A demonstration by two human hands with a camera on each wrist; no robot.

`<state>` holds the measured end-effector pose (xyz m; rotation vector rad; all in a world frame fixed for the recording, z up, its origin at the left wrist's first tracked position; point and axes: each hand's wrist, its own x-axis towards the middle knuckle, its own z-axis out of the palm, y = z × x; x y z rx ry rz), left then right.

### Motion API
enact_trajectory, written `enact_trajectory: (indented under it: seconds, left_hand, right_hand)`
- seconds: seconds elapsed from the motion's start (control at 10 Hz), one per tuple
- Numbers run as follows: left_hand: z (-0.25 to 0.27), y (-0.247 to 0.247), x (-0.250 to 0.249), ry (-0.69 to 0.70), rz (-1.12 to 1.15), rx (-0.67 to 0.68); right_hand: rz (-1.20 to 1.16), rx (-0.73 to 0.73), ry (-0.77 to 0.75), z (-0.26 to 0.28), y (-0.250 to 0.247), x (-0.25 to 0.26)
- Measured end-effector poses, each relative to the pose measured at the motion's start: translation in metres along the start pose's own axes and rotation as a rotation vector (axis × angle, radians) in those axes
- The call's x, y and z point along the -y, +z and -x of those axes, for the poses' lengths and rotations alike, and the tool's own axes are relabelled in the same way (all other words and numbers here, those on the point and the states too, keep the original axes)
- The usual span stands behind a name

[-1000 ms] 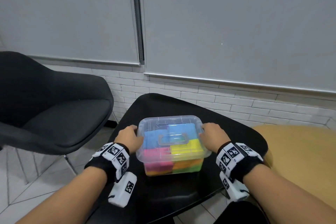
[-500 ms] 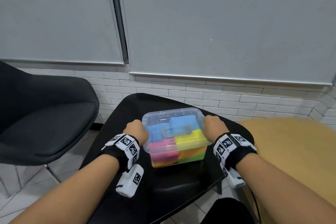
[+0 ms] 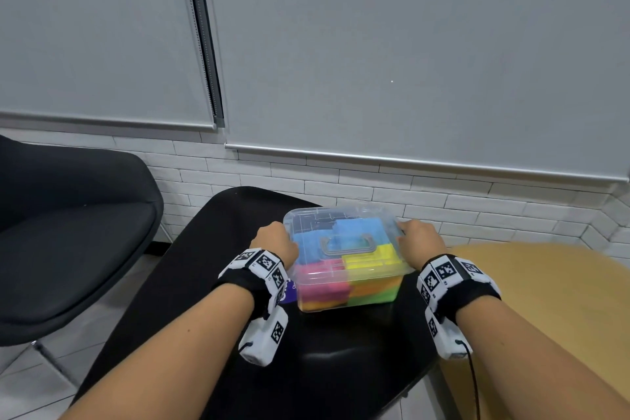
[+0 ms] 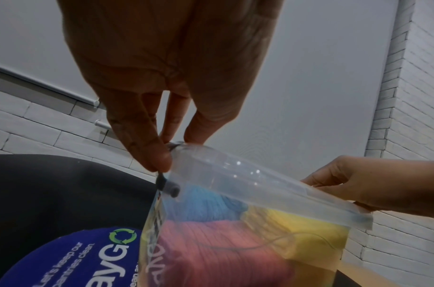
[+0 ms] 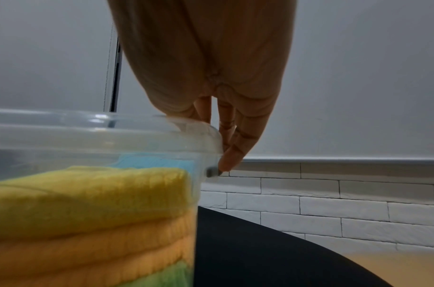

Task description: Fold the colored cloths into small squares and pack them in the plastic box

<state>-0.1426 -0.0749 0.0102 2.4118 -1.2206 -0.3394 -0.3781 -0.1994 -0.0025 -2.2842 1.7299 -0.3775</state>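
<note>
Clear lidded plastic box (image 3: 344,280) of folded colored cloths (image 3: 370,257) on black counter (image 3: 341,368), pinched at rim between left hand (image 3: 276,242) fingers (image 4: 149,147) and right hand (image 3: 421,240) fingers (image 5: 231,155).

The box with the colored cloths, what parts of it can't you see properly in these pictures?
- Head view: the cloths at the bottom of the plastic box are hidden under the top layers.
- Head view: the left hand and right hand show only their backs; the fingers curl out of sight.
- Left wrist view: the sticker wording is cut off by the box and frame edge.
- Right wrist view: the yellow cloth is blurred, and the frame edge cuts the box off.
</note>
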Motion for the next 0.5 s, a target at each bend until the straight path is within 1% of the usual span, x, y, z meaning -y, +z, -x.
enact_trajectory:
  seconds: [0.2,0.3,0.4,0.5]
  left_hand:
    - [-0.006,0.005,-0.001,0.017,0.066,-0.011]
    - [-0.002,0.005,0.002,0.045,0.111,-0.030]
    - [0.007,0.002,0.010,0.072,0.139,0.029]
    - [0.008,-0.012,0.024,0.083,0.150,0.052]
  right_hand:
    - [-0.018,-0.016,0.021,-0.018,0.005,-0.003]
    - [0.028,-0.017,0.002,-0.016,0.007,-0.003]
    - [0.095,0.034,-0.004,-0.008,0.003,0.001]
    - [0.077,0.081,-0.019,0.001,-0.007,0.003]
